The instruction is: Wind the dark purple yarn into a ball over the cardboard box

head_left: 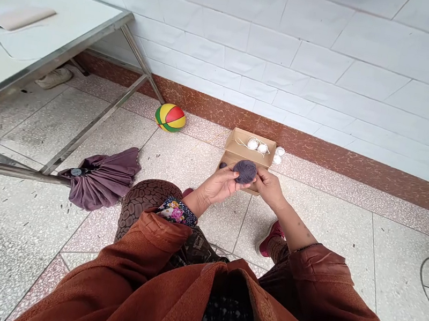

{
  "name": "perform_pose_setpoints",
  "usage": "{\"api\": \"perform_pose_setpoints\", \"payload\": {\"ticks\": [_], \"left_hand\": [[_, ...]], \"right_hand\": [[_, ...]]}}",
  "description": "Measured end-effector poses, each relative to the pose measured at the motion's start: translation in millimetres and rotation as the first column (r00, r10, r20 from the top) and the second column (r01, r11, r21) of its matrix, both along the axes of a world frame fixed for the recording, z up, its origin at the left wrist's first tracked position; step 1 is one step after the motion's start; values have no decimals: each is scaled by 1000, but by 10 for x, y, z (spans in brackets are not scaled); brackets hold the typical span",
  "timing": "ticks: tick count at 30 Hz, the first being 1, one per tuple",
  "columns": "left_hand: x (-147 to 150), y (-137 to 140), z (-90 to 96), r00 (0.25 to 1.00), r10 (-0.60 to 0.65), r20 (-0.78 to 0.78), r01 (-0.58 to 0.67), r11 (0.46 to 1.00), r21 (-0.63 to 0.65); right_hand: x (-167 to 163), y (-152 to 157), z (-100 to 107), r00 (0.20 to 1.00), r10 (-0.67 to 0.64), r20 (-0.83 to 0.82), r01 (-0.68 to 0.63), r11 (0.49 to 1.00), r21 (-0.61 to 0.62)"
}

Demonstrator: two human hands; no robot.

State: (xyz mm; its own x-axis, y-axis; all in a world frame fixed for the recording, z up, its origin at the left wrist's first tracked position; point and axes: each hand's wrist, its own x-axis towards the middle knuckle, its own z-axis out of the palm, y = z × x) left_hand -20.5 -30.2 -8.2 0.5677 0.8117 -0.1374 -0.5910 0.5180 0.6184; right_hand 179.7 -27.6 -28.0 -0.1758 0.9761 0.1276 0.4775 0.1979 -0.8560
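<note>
The round, dark-purple yarn ball is held up, in view over the open brown cardboard box. Left hand: fingers grip its left side and underside. Right hand: fingers bent at its right edge — grip cannot be told. Likely light, soft — hold around the girth.

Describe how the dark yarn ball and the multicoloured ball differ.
The yarn ball is dark purple; the multicoloured ball has red, yellow and green panels. The yarn ball is held in the left hand, while the multicoloured ball rests on the floor. The yarn ball shows wound strands; the multicoloured ball looks smooth. Both are rounded.
</note>
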Motion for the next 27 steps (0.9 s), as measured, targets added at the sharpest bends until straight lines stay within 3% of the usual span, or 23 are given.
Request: {"api": "perform_pose_setpoints", "payload": {"ticks": [4, 9, 14, 18, 21, 24, 27], "left_hand": [[4, 41, 11, 986, 165, 17, -164, 984, -77], [-40, 109, -46, 975, 205, -80, -217, 956, -198], [-43, 161, -147, 928, 257, -271, -298, 946, -124], [-9, 159, -202, 902, 182, -391, -224, 972, -66], [13, 91, -235, 887, 54, -459, -87, 995, -52], [38, -44, -231, 911, -68, -407, 63, 998, -26], [88, -187, -167, 949, -148, -277, 157, 988, 8]], "right_hand": [[-9, -38, -26, 998, 63, 25, -64, 998, 26], [6, -87, 16, 995, 98, 33, -99, 995, 32], [8, -197, 234, 965, 225, -137, -228, 974, -4], [71, -227, 378, 951, 139, -278, -142, 990, 9], [137, -181, 370, 948, 18, -317, -13, 1000, 20], [190, -122, 265, 946, -90, -310, 94, 996, -4], [203, -99, 94, 946, -127, -298, 113, 991, -66]]}}
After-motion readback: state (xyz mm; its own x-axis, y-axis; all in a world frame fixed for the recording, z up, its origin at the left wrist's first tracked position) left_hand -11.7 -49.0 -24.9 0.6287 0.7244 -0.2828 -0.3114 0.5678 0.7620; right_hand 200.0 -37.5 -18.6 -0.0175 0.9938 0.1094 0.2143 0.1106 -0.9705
